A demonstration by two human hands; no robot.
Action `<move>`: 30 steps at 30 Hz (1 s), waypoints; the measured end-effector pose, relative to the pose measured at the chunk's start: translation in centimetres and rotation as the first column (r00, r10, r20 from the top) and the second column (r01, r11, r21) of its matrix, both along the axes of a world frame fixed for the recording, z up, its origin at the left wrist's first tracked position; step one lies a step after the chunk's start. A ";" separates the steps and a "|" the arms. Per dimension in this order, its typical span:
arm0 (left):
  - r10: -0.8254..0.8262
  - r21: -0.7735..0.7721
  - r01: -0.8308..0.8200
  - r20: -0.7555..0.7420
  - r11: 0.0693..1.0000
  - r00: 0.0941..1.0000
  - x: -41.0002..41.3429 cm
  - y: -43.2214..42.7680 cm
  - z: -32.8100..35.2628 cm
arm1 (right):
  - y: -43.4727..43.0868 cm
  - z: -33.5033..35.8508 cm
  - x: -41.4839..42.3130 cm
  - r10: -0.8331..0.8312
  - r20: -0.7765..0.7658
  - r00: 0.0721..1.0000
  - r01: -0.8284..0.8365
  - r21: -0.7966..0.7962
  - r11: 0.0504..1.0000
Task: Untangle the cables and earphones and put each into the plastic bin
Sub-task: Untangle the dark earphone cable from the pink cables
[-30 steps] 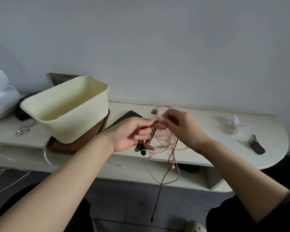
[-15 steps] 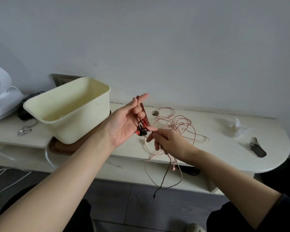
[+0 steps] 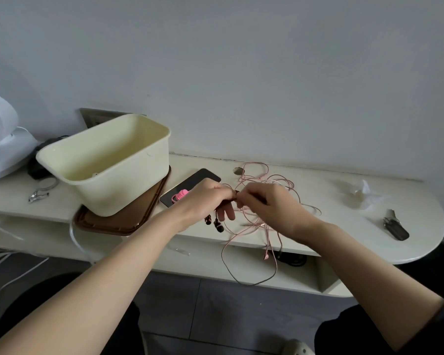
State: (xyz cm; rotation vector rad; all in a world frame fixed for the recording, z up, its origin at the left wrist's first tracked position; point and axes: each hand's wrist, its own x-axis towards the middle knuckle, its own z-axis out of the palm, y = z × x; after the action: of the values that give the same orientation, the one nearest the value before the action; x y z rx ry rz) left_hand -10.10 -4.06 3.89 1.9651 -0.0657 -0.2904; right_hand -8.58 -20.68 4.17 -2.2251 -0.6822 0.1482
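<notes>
A cream plastic bin [image 3: 108, 162] stands tilted on a brown tray at the left of the shelf. My left hand [image 3: 205, 198] grips a bundle of dark red earphones [image 3: 217, 225], whose buds dangle below my fingers. My right hand [image 3: 264, 203] pinches the same dark cable right beside my left fingertips. A tangle of pink earphone cable [image 3: 267, 180] lies on the shelf behind and under my right hand, and loops of it hang over the front edge down to about mid-shelf height.
A black phone [image 3: 190, 181] with a small pink clip [image 3: 181, 195] on it lies between the bin and my left hand. A brown tray [image 3: 118, 222] sits under the bin. Crumpled plastic [image 3: 362, 192] and a dark key fob [image 3: 395, 229] lie at the right. A white appliance [image 3: 0, 147] stands far left.
My left hand has come down from its raised, open pose and closed round the dark earphones. My right hand has risen to meet it. The dark cable's hanging end is no longer visible.
</notes>
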 end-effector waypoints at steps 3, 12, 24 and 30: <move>-0.017 -0.110 0.007 -0.088 0.994 0.996 -0.1 -0.1 0.4 | -0.7 0.2 0.6 -0.066 0.078 0.995 0.066 0.003 0.998; -0.342 -0.668 0.078 -0.273 0.740 0.899 -0.1 0.8 0.8 | -1.3 0.4 1.3 -0.131 0.118 0.984 0.118 0.105 0.987; -0.107 -0.903 -0.094 -0.152 0.418 0.983 0.5 1.8 1.5 | 0.1 -1.6 0.4 0.059 -0.003 0.998 -0.059 -0.133 0.989; 0.217 -0.709 -0.207 -0.079 0.674 0.973 1.0 2.1 1.6 | 0.7 -1.6 -0.7 0.168 0.019 0.986 -0.159 -0.220 0.962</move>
State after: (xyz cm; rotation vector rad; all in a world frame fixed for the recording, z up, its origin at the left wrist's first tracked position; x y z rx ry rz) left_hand -9.11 -1.97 5.54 1.1670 0.0422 -0.0702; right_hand -9.27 -19.94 2.59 -2.3830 -0.9090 0.2760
